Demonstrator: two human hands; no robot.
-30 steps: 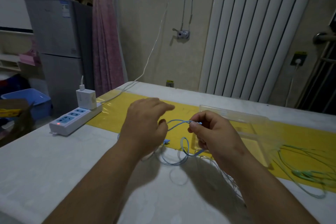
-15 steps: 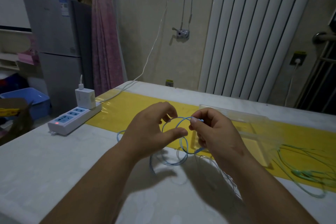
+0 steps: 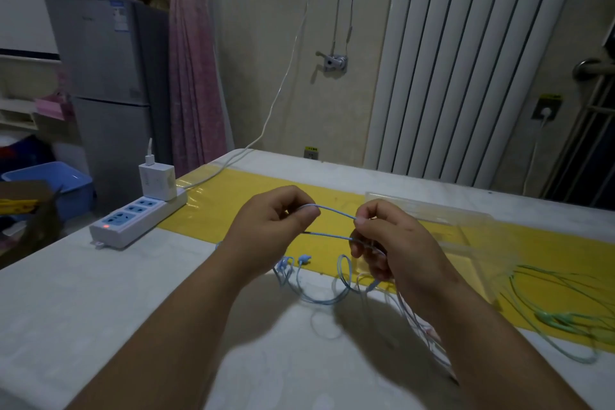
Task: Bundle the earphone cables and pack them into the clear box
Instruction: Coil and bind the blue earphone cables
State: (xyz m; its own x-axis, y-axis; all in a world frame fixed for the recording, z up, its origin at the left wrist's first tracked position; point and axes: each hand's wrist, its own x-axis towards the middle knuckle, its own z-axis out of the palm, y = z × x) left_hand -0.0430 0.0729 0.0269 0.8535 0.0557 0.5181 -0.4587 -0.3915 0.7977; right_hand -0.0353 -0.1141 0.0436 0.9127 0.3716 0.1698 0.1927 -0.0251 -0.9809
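The cable [image 3: 334, 211] stretching between the fingers [image 3: 301, 216] is looking like smooth, thin plastic. Just beyond the right fingertips [image 3: 362, 220], the box [image 3: 432, 210] is showing clear, glossy plastic. Under them the yellow strip [image 3: 233, 210] is gleaming like film; the table [image 3: 100, 293] is looking matt, faintly mottled.

– Where can a hand go on the table [image 3: 100, 293]?
– Along the near edge, on the left side. The power strip [image 3: 136, 221] sits by the left edge, with a charger [image 3: 156, 181] on it.
– And on the right?
– The clear box [image 3: 466, 230] lies there. The green earphone cable [image 3: 550, 319] sprawls near the right edge. The blue earphone cable [image 3: 334, 212] loops in the middle.
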